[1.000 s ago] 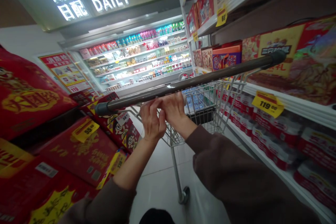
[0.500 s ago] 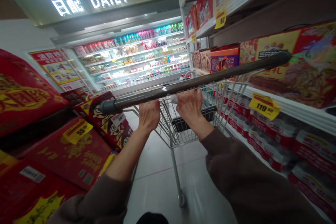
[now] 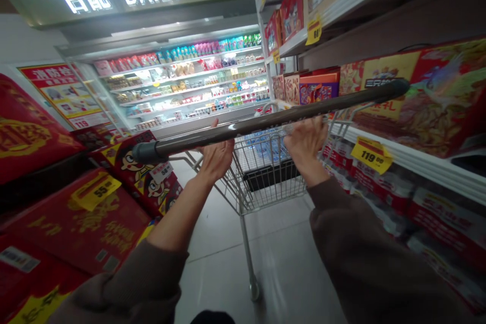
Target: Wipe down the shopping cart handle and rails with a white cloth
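Note:
A shopping cart (image 3: 272, 172) stands in front of me, its dark bar handle (image 3: 266, 122) slanting up to the right. My left hand (image 3: 217, 159) is just under the handle, back of the hand up. One finger sticks up straight beyond the bar; the other fingertips are partly hidden, and I see nothing held. Farther right, my right hand (image 3: 307, 144) is also against the underside of the bar, knuckles bent and fingertips hidden behind it. Bluish clear-wrapped goods (image 3: 268, 144), perhaps bottles, lie inside the cart.
Red gift boxes (image 3: 81, 223) are stacked close on the left. On the right runs a shelf (image 3: 425, 162) with boxed snacks and bottle packs below. A lit refrigerated case (image 3: 190, 86) stands ahead. Tiled floor (image 3: 212, 268) lies underfoot.
My right hand has slid right along the bar, and the white thing beside it no longer shows. A left finger has straightened up beyond the bar. The bluish goods have come into view.

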The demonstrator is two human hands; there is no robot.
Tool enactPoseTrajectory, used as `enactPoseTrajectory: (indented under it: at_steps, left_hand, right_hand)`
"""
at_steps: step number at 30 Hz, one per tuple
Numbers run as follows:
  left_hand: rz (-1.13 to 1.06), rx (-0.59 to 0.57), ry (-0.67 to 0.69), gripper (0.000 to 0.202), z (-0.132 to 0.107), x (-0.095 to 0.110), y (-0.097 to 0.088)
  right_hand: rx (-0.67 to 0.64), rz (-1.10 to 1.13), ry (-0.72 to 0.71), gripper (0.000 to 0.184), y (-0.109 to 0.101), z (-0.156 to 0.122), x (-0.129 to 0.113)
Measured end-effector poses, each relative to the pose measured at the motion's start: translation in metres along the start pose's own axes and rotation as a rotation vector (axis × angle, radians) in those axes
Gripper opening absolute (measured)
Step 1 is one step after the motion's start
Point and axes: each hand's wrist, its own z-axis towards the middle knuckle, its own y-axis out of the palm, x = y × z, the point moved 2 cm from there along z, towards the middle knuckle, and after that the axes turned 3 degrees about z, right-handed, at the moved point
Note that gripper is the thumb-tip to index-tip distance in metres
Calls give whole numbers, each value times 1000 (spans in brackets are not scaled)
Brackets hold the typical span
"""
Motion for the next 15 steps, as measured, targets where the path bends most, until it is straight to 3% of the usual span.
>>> enactPoseTrajectory:
  at_steps: [3, 5, 8, 12, 15]
  left_hand:
    - [-24, -31, -43, 90, 0, -8, -3]
    - [-37, -41, -52, 92, 0, -13, -6]
    - [-37, -29, -55, 95, -1, -18, -10]
    - [-54, -22, -16, 101, -2, -20, -9]
    - [-63, -11, -10, 102, -2, -19, -6]
  right_hand:
    - [-126, 38, -187, 38, -2, -13, -30]
    - [-183, 39, -275, 40, -6, -15, -31]
    - [-201, -23, -276, 38, -12, -4, 0]
    - [-169, -190, -94, 30, -21, 30, 61]
    - [-126, -196, -36, 33, -22, 53, 79]
